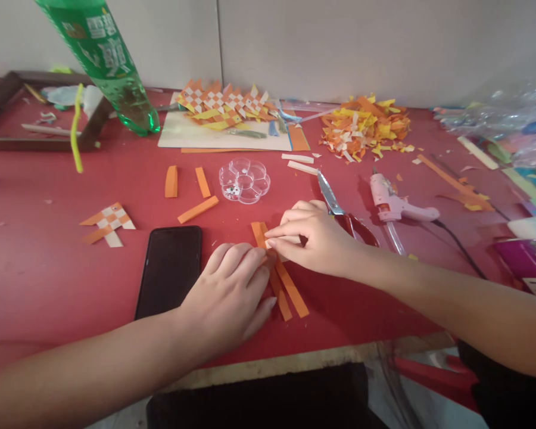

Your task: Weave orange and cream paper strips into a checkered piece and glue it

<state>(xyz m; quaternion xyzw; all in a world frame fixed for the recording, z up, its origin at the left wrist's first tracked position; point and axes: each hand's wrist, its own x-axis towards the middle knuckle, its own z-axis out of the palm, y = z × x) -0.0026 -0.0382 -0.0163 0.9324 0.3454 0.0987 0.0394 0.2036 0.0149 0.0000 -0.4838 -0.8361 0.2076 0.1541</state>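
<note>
Two orange paper strips (290, 289) lie side by side under my fingers, their lower ends spread apart. My left hand (236, 283) curls over their left side, fingers closed on the strips near the middle. From the right, my right hand (312, 235) pinches a cream paper strip (293, 239) across the orange ones. Part of where the strips cross is hidden by my fingers. Left of my left hand lies a black phone (170, 268). A woven orange-and-white paper fish (111, 223) rests farther left. Scissors with red handles (330, 193) lie just beyond my right hand.
Folded orange strips (198, 209) and a clear flower-shaped tray (245, 180) sit ahead. Behind are woven fish (226, 101) on a board and a heap of paper scraps (366, 125). A green bottle (111, 65) stands left; a pink glue gun (395, 202) lies right.
</note>
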